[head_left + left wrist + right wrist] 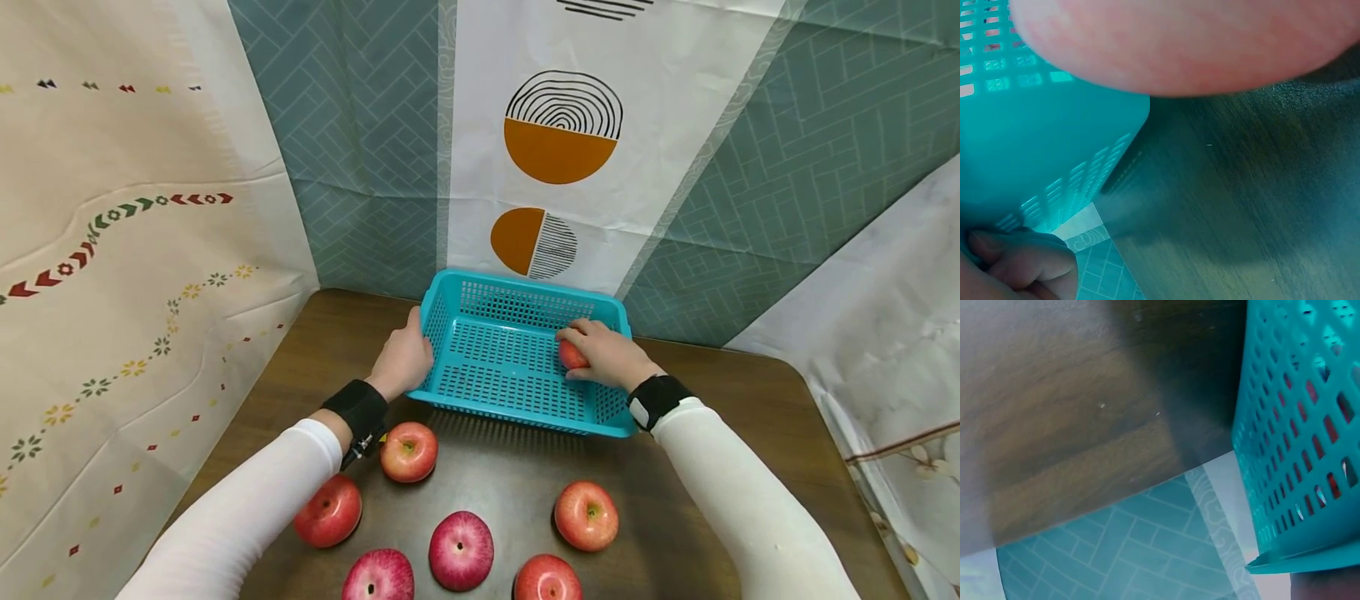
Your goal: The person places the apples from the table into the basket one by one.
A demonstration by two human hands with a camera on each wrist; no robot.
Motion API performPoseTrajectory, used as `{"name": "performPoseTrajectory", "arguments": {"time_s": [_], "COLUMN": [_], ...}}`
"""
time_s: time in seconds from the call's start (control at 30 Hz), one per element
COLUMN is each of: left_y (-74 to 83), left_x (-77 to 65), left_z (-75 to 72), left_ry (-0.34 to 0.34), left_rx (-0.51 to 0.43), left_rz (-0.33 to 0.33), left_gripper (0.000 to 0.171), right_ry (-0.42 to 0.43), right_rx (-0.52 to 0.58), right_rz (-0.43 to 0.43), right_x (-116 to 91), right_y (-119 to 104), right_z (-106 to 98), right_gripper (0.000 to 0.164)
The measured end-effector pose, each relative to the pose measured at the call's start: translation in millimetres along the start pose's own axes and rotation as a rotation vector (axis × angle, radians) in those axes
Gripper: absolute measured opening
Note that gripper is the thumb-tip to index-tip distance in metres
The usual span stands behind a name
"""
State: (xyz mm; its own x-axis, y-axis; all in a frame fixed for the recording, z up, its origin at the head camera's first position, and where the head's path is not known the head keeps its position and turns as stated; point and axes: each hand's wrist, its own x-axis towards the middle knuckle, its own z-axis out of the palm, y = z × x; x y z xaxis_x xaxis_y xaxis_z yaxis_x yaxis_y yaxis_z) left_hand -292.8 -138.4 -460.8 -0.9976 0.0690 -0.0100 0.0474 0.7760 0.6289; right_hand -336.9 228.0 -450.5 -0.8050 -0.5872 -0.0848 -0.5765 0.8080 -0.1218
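Though askew, basket [491, 354] longest crosswise

Left arm [258, 492] and right arm [738, 479] stretch forward, left fingers [1035, 264] and right fingers [582, 327] curled.

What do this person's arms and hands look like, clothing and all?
The left sleeve and right sleeve are plain white. The left band and right band, round the wrists, are black; the right has a pale patch. The left hand and right hand are gloveless.
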Motion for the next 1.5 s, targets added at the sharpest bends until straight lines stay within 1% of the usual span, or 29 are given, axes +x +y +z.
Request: {"name": "performPoseTrajectory", "arguments": {"time_s": [0.17, 0.33, 0.57, 0.87, 1.1, 1.23, 1.5], "left_y": [-1.9, -3.1, -2.8, -3.9, -3.2, -3.5, -4.9], "left_x": [2.8, 4.4, 2.8, 3.4, 1.3, 1.8, 1.7], "left_z": [1.5, 3.5, 2.4, 3.0, 3.2, 3.9, 4.2], "left_ry": [-0.003, 0.004, 0.008, 0.013, 0.005, 0.004, 0.007], "left_rx": [0.001, 0.007, 0.002, -0.013, -0.015, -0.022, -0.005], "left_rz": [-0.001, 0.004, 0.014, 0.014, -0.006, -0.005, -0.007], "left_gripper": [0.063, 0.062, 0.063, 0.059, 0.062, 0.061, 0.062], "right_ry": [0.022, 0.048, 0.078, 0.075, 0.078, 0.083, 0.096], "right_rx": [-0.036, -0.072, -0.115, -0.115, -0.137, -0.137, -0.125], "right_rz": [-0.019, -0.036, -0.060, -0.039, -0.059, -0.063, -0.065], "right_x": [-0.1, -1.2, -2.3, -1.1, -2.1, -2.8, -1.9], "right_y": [1.8, 3.4, 4.4, 3.0, 4.3, 4.5, 4.5], "right_z": [3.4, 6.9, 8.6, 8.1, 8.7, 8.5, 10.4], "right_gripper": [0.065, 0.067, 0.068, 0.068, 0.067, 0.067, 0.066]}}
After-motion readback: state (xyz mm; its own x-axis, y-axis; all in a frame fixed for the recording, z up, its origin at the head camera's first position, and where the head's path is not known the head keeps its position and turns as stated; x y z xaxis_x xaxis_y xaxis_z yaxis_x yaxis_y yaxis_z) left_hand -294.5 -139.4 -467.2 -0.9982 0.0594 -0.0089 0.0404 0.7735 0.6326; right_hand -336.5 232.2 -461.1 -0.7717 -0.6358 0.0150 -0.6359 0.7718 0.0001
